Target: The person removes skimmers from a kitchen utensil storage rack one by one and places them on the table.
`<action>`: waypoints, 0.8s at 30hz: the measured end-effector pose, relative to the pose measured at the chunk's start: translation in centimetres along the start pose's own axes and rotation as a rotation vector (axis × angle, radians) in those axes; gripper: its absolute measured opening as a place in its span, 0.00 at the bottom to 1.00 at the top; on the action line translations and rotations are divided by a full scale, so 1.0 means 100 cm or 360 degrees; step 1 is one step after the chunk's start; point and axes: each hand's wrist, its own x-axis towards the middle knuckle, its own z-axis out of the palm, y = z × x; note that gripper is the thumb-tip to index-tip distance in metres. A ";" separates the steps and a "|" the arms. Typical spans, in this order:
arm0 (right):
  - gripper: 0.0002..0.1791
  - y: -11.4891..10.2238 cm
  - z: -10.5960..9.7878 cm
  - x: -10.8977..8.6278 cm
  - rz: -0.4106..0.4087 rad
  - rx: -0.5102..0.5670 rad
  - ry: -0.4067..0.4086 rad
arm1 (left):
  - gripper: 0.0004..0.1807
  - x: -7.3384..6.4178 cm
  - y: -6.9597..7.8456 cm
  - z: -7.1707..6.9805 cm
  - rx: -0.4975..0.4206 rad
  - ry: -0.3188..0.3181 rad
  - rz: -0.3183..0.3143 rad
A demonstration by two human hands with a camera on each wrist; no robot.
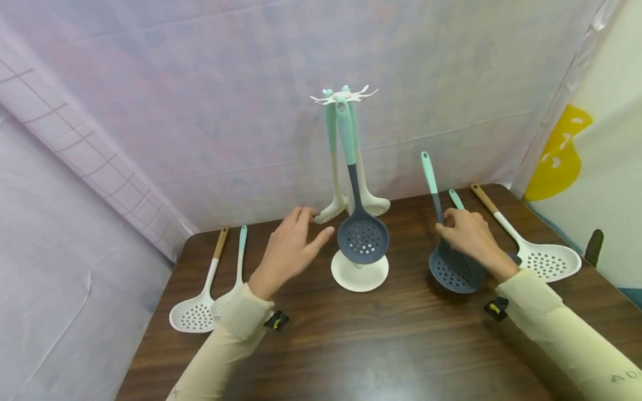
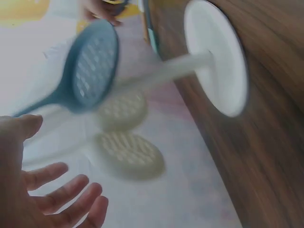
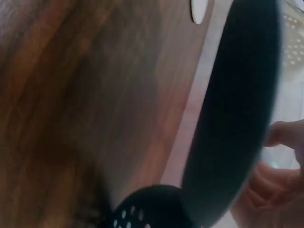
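Observation:
A dark grey utensil with a mint handle (image 1: 428, 171) is tilted up in my right hand (image 1: 466, 234), which pinches it low on its shaft. Its dark head (image 3: 232, 109) shows nearly edge-on in the right wrist view. My left hand (image 1: 293, 245) is beside the white stand (image 1: 358, 278), fingers spread and nothing in its grasp. From the stand's hooks (image 1: 346, 97) hangs a dark grey skimmer (image 1: 363, 236), its bowl just right of my left thumb. Behind it hang pale utensils with mint handles, among them a slotted spoon (image 2: 130, 154) near my left fingertips.
On the table's left lie a white skimmer with a wooden handle (image 1: 195, 314) and a white utensil with a mint handle (image 1: 242, 245). Another wooden-handled white skimmer (image 1: 549, 262) lies at the right, near a further mint handle (image 1: 455, 197). A curtain (image 1: 241, 139) hangs behind the table.

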 end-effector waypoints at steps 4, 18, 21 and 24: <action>0.14 0.004 0.008 0.003 0.0076 -0.0003 -0.0224 | 0.37 0.012 0.019 0.007 -0.0043 0.0106 0.0052; 0.16 0.019 0.023 0.014 0.0255 -0.0145 -0.0453 | 0.31 0.026 0.040 0.031 -0.0131 0.0145 -0.0047; 0.16 0.021 0.025 0.016 0.0282 -0.0191 -0.0467 | 0.29 0.027 0.042 0.032 -0.0148 0.0157 -0.0068; 0.16 0.021 0.026 0.017 0.0306 -0.0219 -0.0461 | 0.27 0.029 0.045 0.032 -0.0166 0.0183 -0.0077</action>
